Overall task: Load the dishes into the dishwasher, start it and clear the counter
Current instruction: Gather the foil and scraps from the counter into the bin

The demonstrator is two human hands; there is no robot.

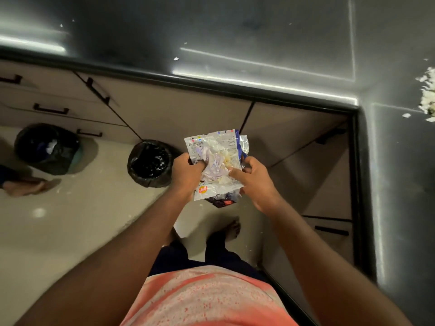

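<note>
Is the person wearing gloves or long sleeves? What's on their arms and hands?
No gloves and no sleeves show. Both arms are bare all the way down to the left hand and the right hand. There is no watch or bracelet, and no ring on the fingers. The shirt is blotchy pink-orange and white.

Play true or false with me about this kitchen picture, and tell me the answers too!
1. The left hand and right hand both hold the snack wrapper. True.
2. The dark counter has white crumbs on it. True.
3. Only one bin stands on the floor. False: a near bin and a left bin stand there.
4. Nothing lies on the wrapper. False: crumpled scraps lie on it.
</note>
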